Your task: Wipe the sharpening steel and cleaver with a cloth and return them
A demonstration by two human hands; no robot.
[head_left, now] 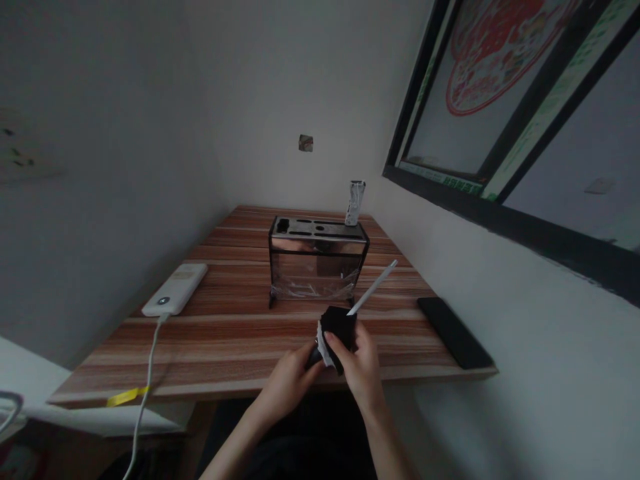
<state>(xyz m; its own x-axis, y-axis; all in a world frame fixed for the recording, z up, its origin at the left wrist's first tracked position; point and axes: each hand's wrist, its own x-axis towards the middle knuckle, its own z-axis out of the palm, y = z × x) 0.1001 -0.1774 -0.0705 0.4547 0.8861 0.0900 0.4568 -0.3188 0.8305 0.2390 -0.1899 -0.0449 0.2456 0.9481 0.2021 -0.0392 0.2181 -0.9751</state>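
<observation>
My right hand (363, 367) is closed around a small black piece (339, 325) with a torn white edge, the thumb pressed on its face. A thin white stick (374, 285) slants up and right from behind it; I cannot tell whether the hand grips the stick too. Close against it on the left, my left hand (291, 381) is closed on a dark handle-like object (314, 357), mostly hidden by the fingers and the black piece. Beyond both hands stands a metal-topped box (320, 248) on short legs, with clear film across its front.
A film-wrapped narrow item (355, 203) stands on the box's right end. At left lie a white power bank (175, 289) with a cable (151, 360) and yellow tape (125, 397). A black phone (456, 332) lies at right. Walls and a framed window (445, 179) border the wooden table (235, 360).
</observation>
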